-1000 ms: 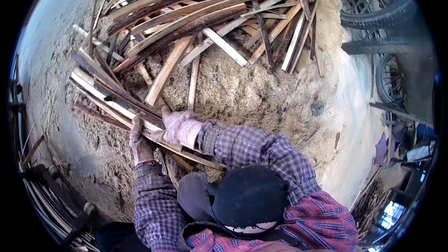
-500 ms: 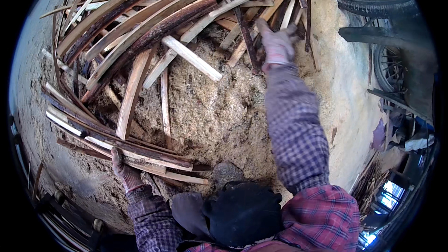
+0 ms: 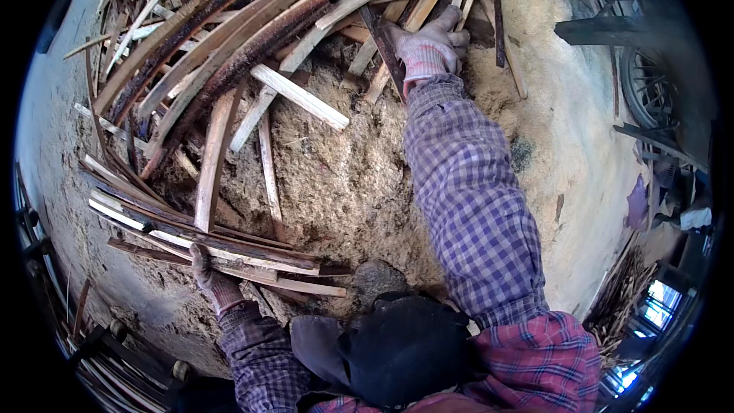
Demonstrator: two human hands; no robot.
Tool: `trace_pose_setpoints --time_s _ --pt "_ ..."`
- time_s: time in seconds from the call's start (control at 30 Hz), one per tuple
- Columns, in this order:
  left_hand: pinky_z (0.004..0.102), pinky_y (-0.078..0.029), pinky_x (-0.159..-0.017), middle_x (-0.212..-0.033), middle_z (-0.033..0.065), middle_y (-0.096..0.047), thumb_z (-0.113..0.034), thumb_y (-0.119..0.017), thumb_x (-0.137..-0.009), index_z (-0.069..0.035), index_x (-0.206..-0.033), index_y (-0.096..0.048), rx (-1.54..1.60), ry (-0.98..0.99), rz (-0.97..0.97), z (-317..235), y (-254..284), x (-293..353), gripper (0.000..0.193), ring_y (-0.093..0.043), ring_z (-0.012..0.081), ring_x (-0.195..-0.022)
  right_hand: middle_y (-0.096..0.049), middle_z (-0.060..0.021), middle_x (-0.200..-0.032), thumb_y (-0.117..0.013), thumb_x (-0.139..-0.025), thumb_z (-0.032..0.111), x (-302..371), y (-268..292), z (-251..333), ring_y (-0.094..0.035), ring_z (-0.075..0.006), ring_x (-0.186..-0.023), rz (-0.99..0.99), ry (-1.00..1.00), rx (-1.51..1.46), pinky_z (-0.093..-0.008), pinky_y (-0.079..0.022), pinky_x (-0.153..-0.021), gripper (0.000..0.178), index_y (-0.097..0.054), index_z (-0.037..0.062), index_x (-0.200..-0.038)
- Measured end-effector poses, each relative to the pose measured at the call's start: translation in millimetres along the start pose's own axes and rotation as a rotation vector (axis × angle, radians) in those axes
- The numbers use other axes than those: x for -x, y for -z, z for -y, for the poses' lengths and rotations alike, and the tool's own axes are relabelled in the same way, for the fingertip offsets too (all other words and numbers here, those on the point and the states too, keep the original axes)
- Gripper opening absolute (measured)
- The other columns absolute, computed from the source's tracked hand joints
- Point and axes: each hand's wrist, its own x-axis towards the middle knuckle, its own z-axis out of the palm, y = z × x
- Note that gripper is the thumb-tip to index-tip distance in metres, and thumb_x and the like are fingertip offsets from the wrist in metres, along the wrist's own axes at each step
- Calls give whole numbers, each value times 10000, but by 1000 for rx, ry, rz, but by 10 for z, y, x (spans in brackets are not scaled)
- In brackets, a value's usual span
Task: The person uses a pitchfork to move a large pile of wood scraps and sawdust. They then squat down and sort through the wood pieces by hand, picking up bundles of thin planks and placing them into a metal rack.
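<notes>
My left hand [image 3: 214, 278], in a knit glove, is closed round the near edge of a bundle of wood strips [image 3: 252, 258], thumb on top. The strips are long, narrow and rough, some pale, some with dark bark. Farther off, my gloved right hand [image 3: 430, 47] reaches to the pile's right part. Its thumb is spread from the fingers beside a dark wood strip [image 3: 380, 34]; the fingers lie over strips there, and their undersides are hidden. A short pale strip [image 3: 300, 96] rests on the pile's front edge.
A large tangled pile of wood strips [image 3: 252, 15] fills the far left. Sawdust [image 3: 344, 176] covers the ground before me. Wheels [image 3: 642, 88] and a dark plank [image 3: 612, 33] stand at the far right. Thin sticks [image 3: 623, 298] lie stacked at the near right.
My right hand has moved slightly left and farther into the pile, its fingers coming down on the strips. My left hand keeps its hold on the bundle. The whole view has shifted a little.
</notes>
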Motion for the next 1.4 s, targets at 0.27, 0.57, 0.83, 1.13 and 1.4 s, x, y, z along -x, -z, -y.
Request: trace_pose_setpoints --time_s 0.27,0.57,0.83,1.13,1.4 --pt "394 -447 -817 -1032 113 -559 -399 -644 -740 -9 -1138 -488 50 54 25 45 -42 -53 579 -550 250 -872 -263 -221 -1339 -735 -627 404 -19 326 -147 -312 -359 -1239 111 -107 -39 -468 -346 -971 1079 1 183 -1386" --pt "368 -456 -836 -1041 105 -568 -349 -571 -823 17 -1140 -484 71 47 98 108 156 -113 492 -556 231 -911 -298 -234 -1290 -741 -605 427 -109 209 124 -366 -375 -1183 -27 -273 -192 -460 -366 -960 1048 -85 115 -1361" --pt "375 -455 -838 -1043 96 -564 -355 -585 -805 -21 -1169 -465 74 75 68 88 148 -66 509 -551 241 -923 -325 -255 -1317 -777 -562 364 -335 105 -143 -389 -316 -1194 54 -123 -373 -384 -321 -993 1126 -73 6 -1364" --pt "366 -464 -821 -972 80 -585 -333 -637 -770 -16 -1113 -513 70 75 34 218 271 -329 483 -569 223 -867 -252 -284 -1346 -678 -720 244 83 542 -610 -332 -371 -1222 271 -133 -352 -494 -338 -975 898 -91 22 -1363" --pt "334 -478 -791 -958 96 -592 -384 -625 -774 6 -1115 -509 31 148 43 169 55 -207 530 -577 215 -827 -460 -252 -1216 -734 -619 282 90 327 -1553 -474 -324 -1127 39 -74 19 -347 -375 -947 951 -167 25 -1338"
